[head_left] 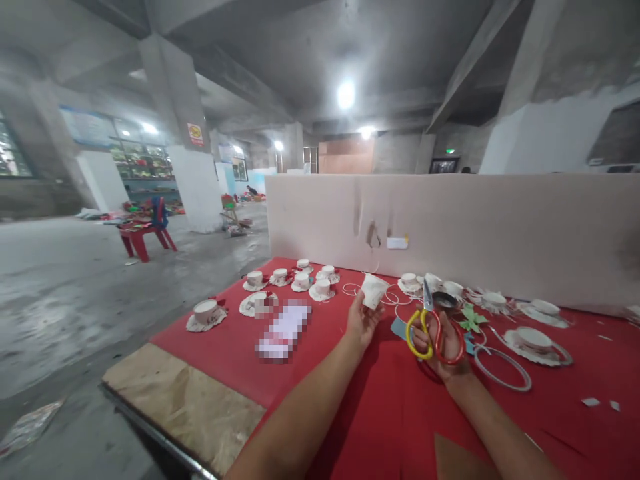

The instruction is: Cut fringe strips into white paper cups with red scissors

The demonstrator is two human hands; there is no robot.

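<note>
My left hand (364,325) is closed around a small white cup-shaped piece (374,291), raised above the red table cover. A pair of scissors (428,301) is in my right hand (447,347), one handle loop yellow and the other red, blades pointing up. Behind my left hand a thin white cord (395,297) lies in loose loops. Close to my right hand are a dark round ring-like item (444,300), a light green leafy bow (471,319) and blue scraps (399,328).
Several small white hat-like pieces with ruffled brims (206,311) stand at the left, more at the right (534,340). A pixelated flat white item (286,329) lies left of me. White coiled cord (503,370) rests at right. A pale upright panel (450,220) borders the table's far side.
</note>
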